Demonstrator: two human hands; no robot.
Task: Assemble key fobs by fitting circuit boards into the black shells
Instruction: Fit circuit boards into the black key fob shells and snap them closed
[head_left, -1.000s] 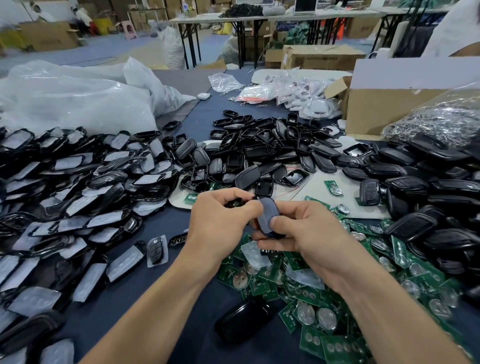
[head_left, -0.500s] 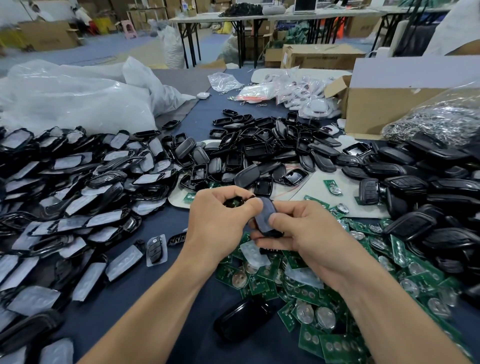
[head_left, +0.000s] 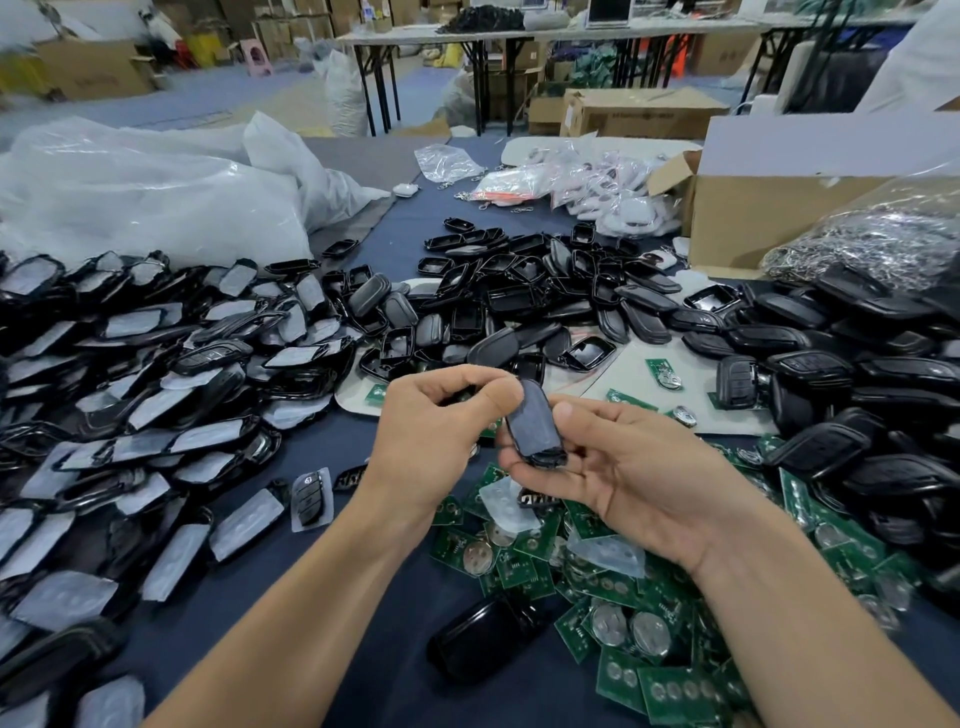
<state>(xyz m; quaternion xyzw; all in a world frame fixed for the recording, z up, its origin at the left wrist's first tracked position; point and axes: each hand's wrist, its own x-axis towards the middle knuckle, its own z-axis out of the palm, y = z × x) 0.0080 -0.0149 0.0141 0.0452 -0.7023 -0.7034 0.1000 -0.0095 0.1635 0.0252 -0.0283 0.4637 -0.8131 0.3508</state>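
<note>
A black key fob shell (head_left: 534, 422) is held upright above the table's middle. My right hand (head_left: 618, 473) cradles its lower end in the fingers, thumb on its right side. My left hand (head_left: 434, 431) pinches its top end between thumb and curled fingers. Green circuit boards (head_left: 613, 592) with round silver battery cells lie heaped below and to the right. Empty black shells (head_left: 524, 296) are piled behind the hands. Whether a board sits inside the held shell is hidden.
Film-covered fob halves (head_left: 130, 405) cover the left side. Closed black fobs (head_left: 841, 395) are heaped at the right. One black shell (head_left: 483, 636) lies near the front. A cardboard box (head_left: 779, 208), a bag of metal rings (head_left: 883, 239) and white plastic bags (head_left: 156, 192) stand behind.
My hands have turned the shell a little and drawn slightly apart, so more of its dark face shows. The piles have not moved.
</note>
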